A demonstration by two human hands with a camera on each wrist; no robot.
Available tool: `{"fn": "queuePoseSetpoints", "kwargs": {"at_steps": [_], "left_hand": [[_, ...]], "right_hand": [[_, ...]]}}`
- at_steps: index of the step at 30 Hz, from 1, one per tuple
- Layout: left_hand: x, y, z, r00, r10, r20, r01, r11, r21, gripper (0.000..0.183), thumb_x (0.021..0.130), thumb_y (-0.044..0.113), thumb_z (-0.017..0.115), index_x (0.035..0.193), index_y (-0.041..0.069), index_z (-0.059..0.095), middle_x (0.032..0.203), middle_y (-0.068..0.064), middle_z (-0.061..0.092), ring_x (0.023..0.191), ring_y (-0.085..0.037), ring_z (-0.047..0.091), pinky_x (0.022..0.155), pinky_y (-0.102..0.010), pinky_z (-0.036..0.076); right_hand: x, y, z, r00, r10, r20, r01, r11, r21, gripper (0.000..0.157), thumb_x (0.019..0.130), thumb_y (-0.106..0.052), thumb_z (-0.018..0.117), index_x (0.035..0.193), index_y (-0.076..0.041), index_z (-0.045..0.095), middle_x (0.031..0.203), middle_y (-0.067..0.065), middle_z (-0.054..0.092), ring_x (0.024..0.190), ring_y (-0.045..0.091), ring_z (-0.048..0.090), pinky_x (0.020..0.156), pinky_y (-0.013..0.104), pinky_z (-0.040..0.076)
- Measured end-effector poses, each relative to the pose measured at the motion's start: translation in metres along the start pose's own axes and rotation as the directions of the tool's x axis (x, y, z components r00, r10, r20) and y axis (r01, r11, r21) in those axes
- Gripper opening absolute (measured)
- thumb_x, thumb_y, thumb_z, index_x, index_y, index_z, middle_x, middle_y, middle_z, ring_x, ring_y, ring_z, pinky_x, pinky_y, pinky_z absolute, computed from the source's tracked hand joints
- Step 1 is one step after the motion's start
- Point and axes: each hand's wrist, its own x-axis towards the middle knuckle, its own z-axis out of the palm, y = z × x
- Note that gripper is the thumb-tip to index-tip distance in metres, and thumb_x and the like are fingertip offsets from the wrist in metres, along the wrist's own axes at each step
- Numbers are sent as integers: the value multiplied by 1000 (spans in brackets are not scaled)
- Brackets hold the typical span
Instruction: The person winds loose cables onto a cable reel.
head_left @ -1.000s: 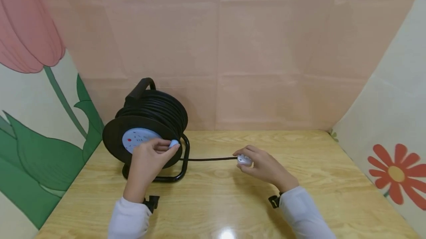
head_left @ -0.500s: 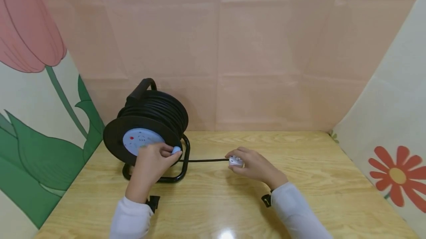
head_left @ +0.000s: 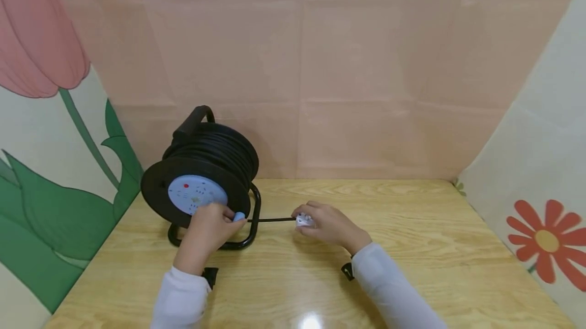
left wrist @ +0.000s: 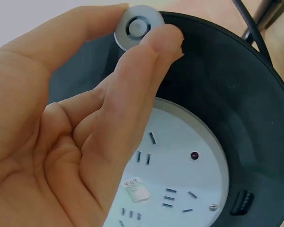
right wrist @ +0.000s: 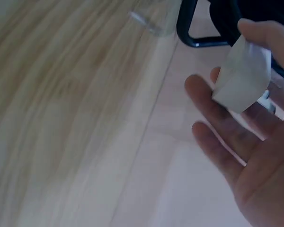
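Note:
A black cable reel (head_left: pixel 157 186) wound with black cord stands at the left of the table in the head view. Its round, pale blue socket panel (head_left: pixel 194 190) carries a red dot. My left hand (head_left: pixel 206 232) pinches the light blue crank knob (head_left: pixel 238 216) between thumb and fingers, low on the reel's right side. The left wrist view shows the knob (left wrist: pixel 137 28) held at the fingertips, near the flange's edge. To the right, my right hand (head_left: pixel 334 226) holds the white plug (head_left: pixel 304 220) between thumb and fingers. From the plug, a taut length of cord (head_left: pixel 276 219) runs to the reel.
The reel rests on a black tubular frame (head_left: pixel 247 241) with a handle (head_left: pixel 192 120) on top. Behind the wooden table (head_left: pixel 412 217) hangs a pinkish backdrop (head_left: pixel 366 90). Flower-printed panels (head_left: pixel 540 166) flank both sides.
My right hand has moved left with the plug, and the cord stretch has become shorter. My left hand has brought the knob down, and the reel's face has turned clockwise.

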Motion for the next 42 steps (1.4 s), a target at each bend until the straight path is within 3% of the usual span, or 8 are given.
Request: {"fn": "queuePoseSetpoints", "kwargs": {"at_steps": [10,17,23,30,36,42], "left_hand": [[1,-14,-6,986,-82,148,84,996,-6,31,86,32,80,93,2,77,92,-6,72,80,-20,64,70,-40,55],[4,-27,-7,956,-136,261,153,987,-43,31,89,34,77,90,3,75,69,-1,66,67,-16,61,63,-34,50],[5,-42,-8,947,-127,295,146,988,-42,28,88,30,79,78,5,73,67,-1,65,64,-15,62,61,-33,50],[6,-61,-8,940,-139,313,151,988,-15,31,85,34,80,75,6,73,65,0,64,64,-15,58,59,-31,44],[8,-73,-9,935,-151,321,172,984,-40,31,84,35,81,75,6,73,64,1,64,64,-14,59,59,-30,45],[6,-82,-13,930,-152,336,187,979,-74,32,85,34,81,75,4,73,65,0,64,64,-15,58,59,-30,45]], "right_hand": [[17,-12,12,999,46,-13,-47,991,-124,32,90,-40,75,118,-28,67,111,-5,67,84,13,63,72,38,51],[30,-21,22,996,90,-2,-89,988,-125,31,89,-40,76,117,-29,67,112,-6,67,88,13,62,74,40,49],[40,-28,32,996,90,28,-88,994,-68,34,89,-40,76,119,-28,66,113,-6,65,90,12,60,76,39,49],[48,-34,38,996,65,63,-66,998,11,36,92,-34,75,125,-24,64,116,0,61,99,18,61,86,42,53],[52,-35,42,990,102,97,-108,992,61,46,94,-34,72,134,-16,59,125,4,61,107,17,60,93,38,51],[59,-35,46,990,105,98,-119,982,144,43,92,-29,76,125,-7,62,117,4,63,103,15,60,88,31,52]]}}
